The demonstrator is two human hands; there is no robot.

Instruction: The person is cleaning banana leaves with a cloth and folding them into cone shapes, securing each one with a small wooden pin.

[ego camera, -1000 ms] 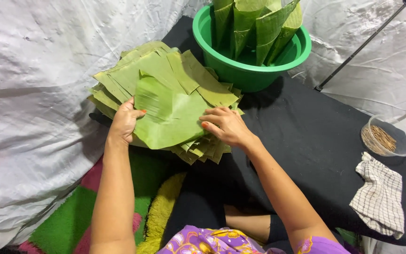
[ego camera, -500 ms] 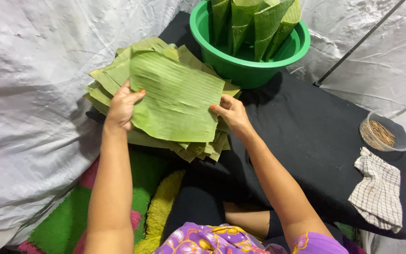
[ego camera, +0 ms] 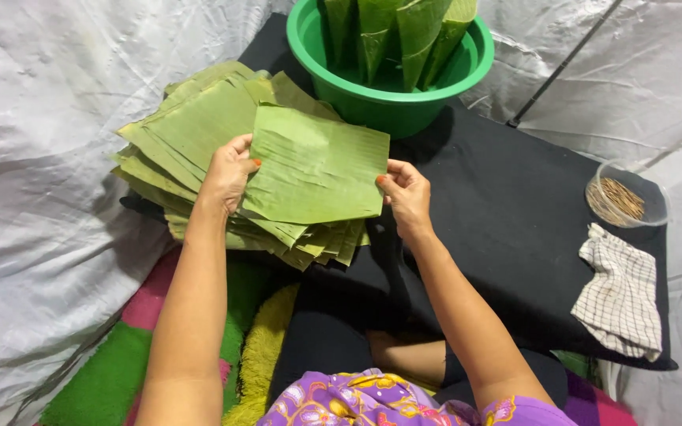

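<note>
Green banana leaf sheet [ego camera: 317, 166] is held by both edges above the leaf stack [ego camera: 191, 142]. Left hand [ego camera: 229, 175] pinches its left edge, fingers curled; right hand [ego camera: 406, 193] grips the right edge with thumb on top. Behind stands a green basin [ego camera: 388, 102].

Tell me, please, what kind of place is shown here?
Probably a floor-level spot for preparing food wrappers, at home or a small workshop. Both hands hold a banana leaf piece above a leaf stack; nearby stand a green basin of rolled leaves and a bowl of thin sticks.
</note>
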